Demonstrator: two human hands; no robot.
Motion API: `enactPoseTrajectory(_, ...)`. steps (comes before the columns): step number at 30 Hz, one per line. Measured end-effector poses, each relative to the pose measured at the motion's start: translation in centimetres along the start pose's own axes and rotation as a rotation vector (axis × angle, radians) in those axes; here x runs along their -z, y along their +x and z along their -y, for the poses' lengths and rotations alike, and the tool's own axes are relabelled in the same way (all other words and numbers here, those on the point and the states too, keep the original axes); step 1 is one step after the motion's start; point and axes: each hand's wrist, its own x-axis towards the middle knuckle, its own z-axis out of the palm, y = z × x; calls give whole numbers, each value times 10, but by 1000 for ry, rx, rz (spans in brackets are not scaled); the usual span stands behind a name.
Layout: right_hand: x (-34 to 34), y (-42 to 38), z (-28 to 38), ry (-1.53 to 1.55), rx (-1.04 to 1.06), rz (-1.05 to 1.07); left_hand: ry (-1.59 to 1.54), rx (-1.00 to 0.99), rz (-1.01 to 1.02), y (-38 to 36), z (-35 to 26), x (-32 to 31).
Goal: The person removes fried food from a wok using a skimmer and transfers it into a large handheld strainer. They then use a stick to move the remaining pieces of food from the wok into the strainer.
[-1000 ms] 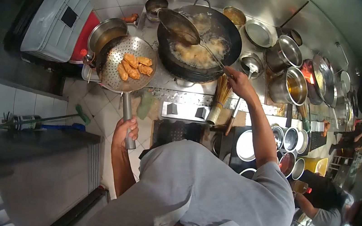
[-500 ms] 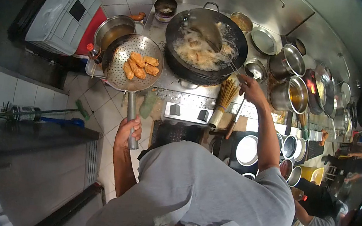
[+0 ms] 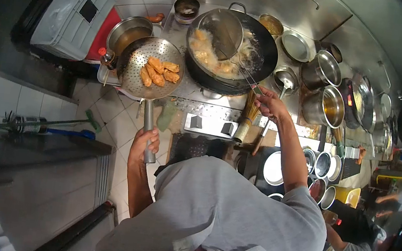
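My left hand is wrapped round the handle of a perforated metal strainer ladle. Several fried, orange-brown chicken pieces lie in its bowl. My right hand grips the thin handle of a wire-mesh skimmer. The skimmer's round mesh hangs over the left half of a large black wok. Bubbling oil in the wok holds more pieces of food, partly seen through and below the mesh.
A pot of brownish liquid stands beside the strainer. To the wok's right are a bamboo brush, a ladle in a bowl and steel pots. Another person's arm shows at far right. A grey crate sits at left.
The mesh skimmer has moved left across the wok, its disc now showing face-on. My right hand has dropped slightly. The strainer ladle stays nearly in place with its chicken pieces.
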Motion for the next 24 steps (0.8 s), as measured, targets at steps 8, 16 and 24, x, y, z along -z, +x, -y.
enactPoseTrajectory(8, -11, -9, 17, -285, 38, -90, -26, 20, 33, 14, 1, 4)
enactPoseTrajectory(16, 14, 15, 19, -118, 10, -10, -19, -3, 24, 50, -5, 5)
enactPoseTrajectory(24, 4, -16, 67, -563, 47, -81, 56, -10, 78, 78, -14, 14)
